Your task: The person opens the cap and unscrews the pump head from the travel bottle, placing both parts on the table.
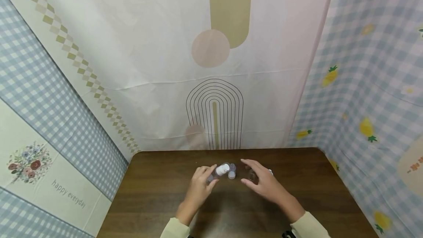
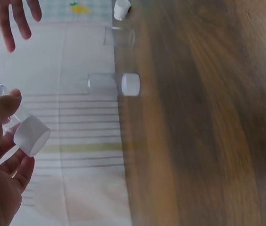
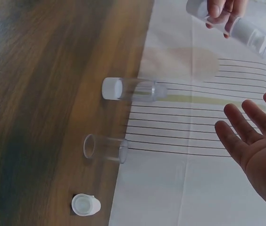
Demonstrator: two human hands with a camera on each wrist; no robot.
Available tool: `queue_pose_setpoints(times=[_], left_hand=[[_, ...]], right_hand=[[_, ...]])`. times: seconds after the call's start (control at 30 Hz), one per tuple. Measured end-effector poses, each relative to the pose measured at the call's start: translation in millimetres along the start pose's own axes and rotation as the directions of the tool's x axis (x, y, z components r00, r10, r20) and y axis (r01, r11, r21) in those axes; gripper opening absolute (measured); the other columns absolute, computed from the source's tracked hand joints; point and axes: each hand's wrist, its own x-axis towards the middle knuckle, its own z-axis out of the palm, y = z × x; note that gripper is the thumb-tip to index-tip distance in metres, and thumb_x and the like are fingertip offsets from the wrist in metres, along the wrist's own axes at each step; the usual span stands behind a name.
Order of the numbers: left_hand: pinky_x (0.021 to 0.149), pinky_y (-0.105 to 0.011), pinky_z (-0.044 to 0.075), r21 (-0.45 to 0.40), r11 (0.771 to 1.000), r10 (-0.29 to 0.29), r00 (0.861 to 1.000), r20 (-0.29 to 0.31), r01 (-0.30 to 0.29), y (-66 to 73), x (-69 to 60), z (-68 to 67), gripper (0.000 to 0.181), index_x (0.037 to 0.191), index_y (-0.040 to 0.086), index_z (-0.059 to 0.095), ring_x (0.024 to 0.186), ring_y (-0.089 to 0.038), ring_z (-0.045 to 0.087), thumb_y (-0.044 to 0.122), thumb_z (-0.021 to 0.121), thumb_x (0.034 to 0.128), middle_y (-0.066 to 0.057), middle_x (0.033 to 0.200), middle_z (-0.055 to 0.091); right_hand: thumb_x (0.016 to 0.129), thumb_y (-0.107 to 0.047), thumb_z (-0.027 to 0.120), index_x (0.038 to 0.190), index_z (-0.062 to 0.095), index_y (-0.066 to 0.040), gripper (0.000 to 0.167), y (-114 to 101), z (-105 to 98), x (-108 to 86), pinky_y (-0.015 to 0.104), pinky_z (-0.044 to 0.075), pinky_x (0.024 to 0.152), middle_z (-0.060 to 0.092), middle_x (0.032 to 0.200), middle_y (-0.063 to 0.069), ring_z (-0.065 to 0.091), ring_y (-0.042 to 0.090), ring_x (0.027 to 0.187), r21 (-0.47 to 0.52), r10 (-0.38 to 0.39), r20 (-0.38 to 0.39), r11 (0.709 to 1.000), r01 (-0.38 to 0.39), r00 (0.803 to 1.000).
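My left hand (image 1: pixel 199 183) grips a clear cylindrical bottle (image 3: pixel 248 34), tilted and held above the table. This bottle has a white base (image 2: pixel 32 135) and a white part inside near its other end. To the right, my right hand (image 1: pixel 266 182) is raised with spread fingers and holds nothing. Between the hands, a similar clear bottle (image 3: pixel 140 89) with a white base stands on the table. A clear open-ended tube (image 3: pixel 105 147) stands nearest my right hand, partly behind it in the head view. Beyond it sits a small white cap-like piece (image 3: pixel 85 205).
The dark wooden table (image 1: pixel 158 194) ends at a white cloth wall (image 1: pixel 158 113) printed with arches. Blue checked cloths (image 1: pixel 357 94) hang at the left and right sides.
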Motion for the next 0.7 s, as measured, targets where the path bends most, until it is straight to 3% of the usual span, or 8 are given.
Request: queue_pose_setpoints(times=[0.13,0.3,0.53,0.7], left_hand=[[0.075,-0.031,0.053,0.039,0.998,0.052,0.999,-0.002,-0.052,8.5,3.2,2.1,0.06,0.122,0.006,0.075,0.087,-0.018,0.061,0.01,0.096,0.0661,-0.003,0.098,0.071],[0.075,-0.033,0.051,0.08,0.992,0.096,0.995,0.023,-0.098,18.4,5.4,3.1,0.06,0.124,0.009,0.075,0.086,-0.017,0.059,0.015,0.096,0.0683,-0.001,0.097,0.069],[0.073,-0.033,0.05,0.108,0.985,0.133,0.99,0.052,-0.138,27.8,8.0,4.4,0.058,0.123,0.008,0.075,0.089,-0.019,0.059,0.017,0.095,0.0692,-0.001,0.098,0.068],[0.07,-0.032,0.047,0.138,0.977,0.155,0.985,0.078,-0.165,33.5,11.1,3.8,0.056,0.123,0.011,0.075,0.091,-0.021,0.06,0.021,0.094,0.0713,-0.002,0.1,0.068]], right_hand=[[0.088,-0.019,0.083,0.147,0.053,-0.01,0.066,-3,-4,-1.2,0.035,0.059,0.089,0.063,0.137,0.01,0.068,0.025,0.113,0.074,0.031,-0.02,0.997,-0.03,0.999],[0.087,-0.012,0.083,0.145,0.054,-0.007,0.065,-4,-7,-3.0,0.04,0.061,0.089,0.063,0.138,0.011,0.069,0.028,0.113,0.173,0.064,-0.046,0.983,-0.056,0.997],[0.091,-0.009,0.079,0.143,0.056,-0.008,0.057,-3,-8,-7.1,0.037,0.06,0.09,0.061,0.14,0.017,0.068,0.035,0.114,0.349,0.144,-0.036,0.929,-0.123,0.989],[0.092,-0.009,0.077,0.14,0.057,-0.002,0.053,-3,-9,-8.8,0.035,0.06,0.091,0.061,0.137,0.021,0.068,0.039,0.113,0.431,0.151,-0.029,0.894,-0.124,0.988]])
